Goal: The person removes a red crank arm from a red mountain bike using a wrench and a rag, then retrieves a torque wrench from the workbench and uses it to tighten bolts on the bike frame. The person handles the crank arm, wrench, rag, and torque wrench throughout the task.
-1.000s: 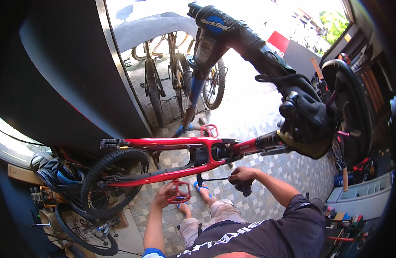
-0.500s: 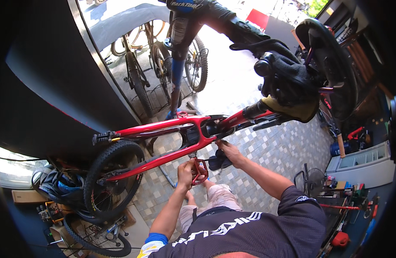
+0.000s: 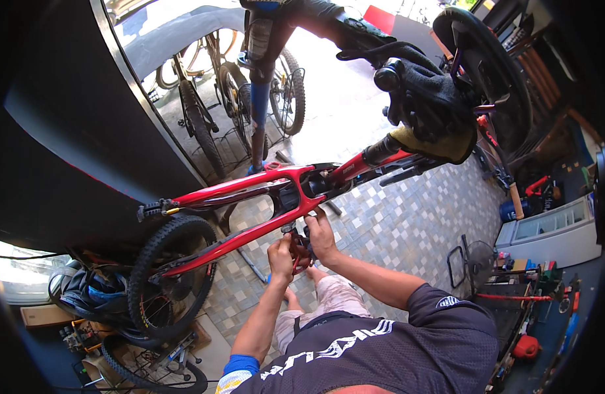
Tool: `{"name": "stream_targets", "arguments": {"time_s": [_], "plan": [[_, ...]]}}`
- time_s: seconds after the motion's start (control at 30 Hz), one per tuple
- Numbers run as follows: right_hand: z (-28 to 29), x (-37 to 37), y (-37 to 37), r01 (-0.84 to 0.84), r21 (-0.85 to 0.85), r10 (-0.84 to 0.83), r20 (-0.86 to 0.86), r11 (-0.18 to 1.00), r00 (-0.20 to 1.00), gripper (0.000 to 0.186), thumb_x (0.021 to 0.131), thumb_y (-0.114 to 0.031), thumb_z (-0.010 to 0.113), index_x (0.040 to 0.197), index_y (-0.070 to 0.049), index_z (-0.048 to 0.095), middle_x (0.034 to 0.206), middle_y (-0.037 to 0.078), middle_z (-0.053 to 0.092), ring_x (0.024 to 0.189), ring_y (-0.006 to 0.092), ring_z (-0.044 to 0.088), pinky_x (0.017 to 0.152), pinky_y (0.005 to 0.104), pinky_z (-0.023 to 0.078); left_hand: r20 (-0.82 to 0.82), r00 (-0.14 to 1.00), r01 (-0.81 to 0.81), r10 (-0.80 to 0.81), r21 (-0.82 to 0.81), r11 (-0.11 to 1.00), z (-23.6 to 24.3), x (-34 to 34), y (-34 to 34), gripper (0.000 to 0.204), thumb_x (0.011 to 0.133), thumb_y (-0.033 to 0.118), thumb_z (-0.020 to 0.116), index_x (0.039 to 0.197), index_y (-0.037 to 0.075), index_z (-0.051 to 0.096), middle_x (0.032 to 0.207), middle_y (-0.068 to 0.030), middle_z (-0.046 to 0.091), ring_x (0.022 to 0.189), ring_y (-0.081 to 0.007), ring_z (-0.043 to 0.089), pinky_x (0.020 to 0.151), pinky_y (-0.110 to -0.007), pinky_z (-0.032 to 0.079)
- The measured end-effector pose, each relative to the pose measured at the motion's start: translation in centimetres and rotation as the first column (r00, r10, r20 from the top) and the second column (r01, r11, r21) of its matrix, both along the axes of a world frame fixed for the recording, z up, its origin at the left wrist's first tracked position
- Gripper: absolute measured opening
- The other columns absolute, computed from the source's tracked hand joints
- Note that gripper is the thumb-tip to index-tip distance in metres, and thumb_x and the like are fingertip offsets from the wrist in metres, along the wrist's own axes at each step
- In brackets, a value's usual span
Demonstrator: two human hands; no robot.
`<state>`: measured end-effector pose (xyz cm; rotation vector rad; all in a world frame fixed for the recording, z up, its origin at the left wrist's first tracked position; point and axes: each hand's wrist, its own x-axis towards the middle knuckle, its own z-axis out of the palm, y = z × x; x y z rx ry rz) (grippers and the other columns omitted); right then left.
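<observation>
A red bicycle [image 3: 237,244] hangs sideways on a repair stand [image 3: 259,98] in front of me, its rear wheel [image 3: 145,249] at the left. My left hand [image 3: 280,259] is closed on a red pedal [image 3: 299,264] below the frame. My right hand [image 3: 321,240] is bent beside it, right under the frame tube, fingers closed; what they hold is mostly hidden in the dark cluster by the crank. Black gloves and cloth [image 3: 427,108] drape over the stand's clamp area, beside the black saddle [image 3: 499,85].
Bikes [image 3: 200,125] stand outside the doorway at the back. A dark panel [image 3: 59,151] bounds the left. Bags [image 3: 86,289] and a spare wheel [image 3: 145,374] sit lower left. A white cabinet [image 3: 545,243], tools and a red container [image 3: 527,347] line the right wall.
My right hand has moved left and up to beside my left hand at the pedal and crank; my left hand has risen slightly. The view has shifted, with the bike appearing higher.
</observation>
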<state>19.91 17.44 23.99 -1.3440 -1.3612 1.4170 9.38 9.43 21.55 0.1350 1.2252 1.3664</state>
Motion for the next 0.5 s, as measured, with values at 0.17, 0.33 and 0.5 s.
{"name": "stream_targets", "arguments": {"time_s": [0.17,0.33,0.5], "plan": [[-0.7,-2.6,-1.9,-0.044,0.098,0.021,0.229,0.994,0.973,0.037,0.092,-0.031,0.063,0.116,-0.002,0.060,0.096,0.017,0.065,0.089,0.0350,0.063,0.082,0.0452,0.049,-0.320,0.947,-0.049,0.041,-0.017,0.999,-3.0,0.7,-0.2,0.047,0.102,0.035,0.060,0.073,-0.001,0.065,0.061,-0.0058,0.061,0.056,-0.0125,0.056,0.050,-0.033,0.042],[0.0,-2.1,-3.7,-0.260,0.450,0.150,0.265,0.854,0.952,0.054,0.085,-0.037,0.077,0.125,-0.004,0.063,0.106,0.017,0.058,0.100,0.0349,0.058,0.095,0.0405,0.045,-0.136,0.988,-0.060,0.067,0.058,0.997,-2.3,-1.8,-1.5,0.038,0.103,0.030,0.058,0.084,0.000,0.067,0.075,-0.0025,0.064,0.064,-0.0100,0.056,0.054,-0.030,0.044],[-1.6,3.2,-4.3,-0.399,0.346,0.215,0.464,0.849,0.859,0.048,0.083,-0.029,0.081,0.125,-0.012,0.066,0.113,0.019,0.059,0.103,0.0414,0.065,0.083,0.0463,0.056,-0.015,0.998,0.053,-0.053,0.030,0.998,-1.6,-1.9,-2.2,0.042,0.103,0.039,0.059,0.101,-0.001,0.068,0.083,-0.0102,0.071,0.074,-0.0181,0.070,0.062,-0.032,0.058]]}}
